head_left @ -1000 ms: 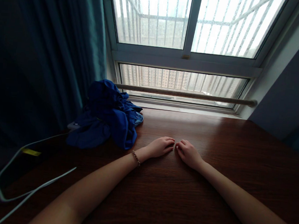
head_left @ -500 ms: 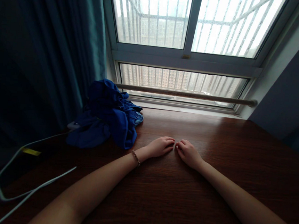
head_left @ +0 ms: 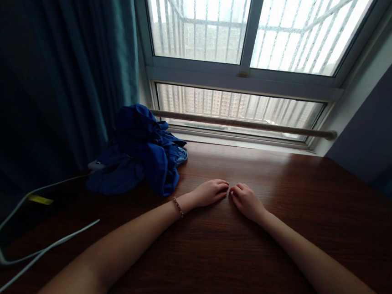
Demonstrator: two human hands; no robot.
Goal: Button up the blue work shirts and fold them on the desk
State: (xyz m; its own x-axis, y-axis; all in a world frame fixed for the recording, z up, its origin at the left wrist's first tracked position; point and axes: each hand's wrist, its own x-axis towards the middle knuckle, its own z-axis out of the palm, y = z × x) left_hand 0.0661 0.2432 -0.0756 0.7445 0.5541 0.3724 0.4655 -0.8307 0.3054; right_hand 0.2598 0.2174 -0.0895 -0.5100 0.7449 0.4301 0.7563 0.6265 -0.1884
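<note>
My left hand (head_left: pixel 211 192) rests palm down on the brown wooden table (head_left: pixel 220 259), holding nothing, its fingers loosely stretched and slightly apart. A beaded bracelet (head_left: pixel 178 207) circles the left wrist. Just across a narrow gap, my right hand (head_left: pixel 246 200) also lies on the wood, with fingers loosely bent and nothing visible in them. The fingertips of both hands point toward each other without touching. Left of my left hand and farther back is a crumpled blue cloth (head_left: pixel 147 149), the nearest loose thing to it.
A white cable (head_left: pixel 41 252) loops over the left side, near a yellow tag (head_left: pixel 41 200). Blue curtains (head_left: pixel 97 56) hang at the left. Beyond the table's far edge, a horizontal rail (head_left: pixel 246 123) crosses the barred window (head_left: pixel 247 32).
</note>
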